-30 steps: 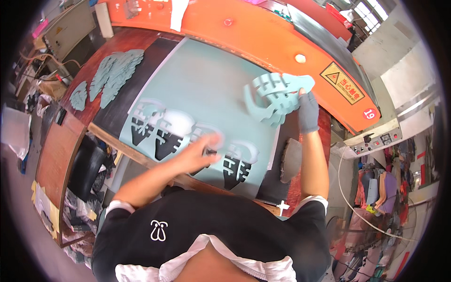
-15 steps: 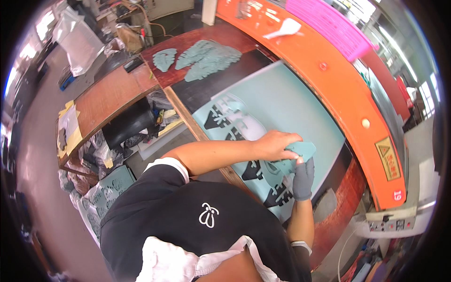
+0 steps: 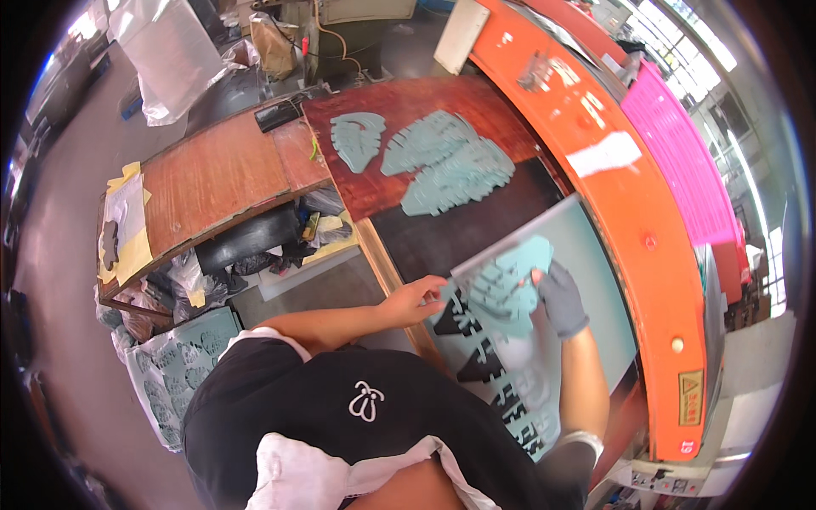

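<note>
Both hands lift teal cut pieces [image 3: 508,285] off the sheet [image 3: 586,280]: gloved right hand [image 3: 561,297] grips them, bare left hand [image 3: 416,299] pinches the sheet's edge at nine o'clock; next comes stacking them, probably.

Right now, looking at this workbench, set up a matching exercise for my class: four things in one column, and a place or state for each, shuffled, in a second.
Things
1. right hand
2. left hand
3. loose teal cut pieces
4. teal sheet

Places or states
A. lying on the dark red board at the far end
B. bare, at the sheet's near edge
C. gloved in grey, holding a stack of teal cut pieces
D. flat beside the orange machine, with shapes cut out

Pairs: 1-C, 2-B, 3-A, 4-D
</note>
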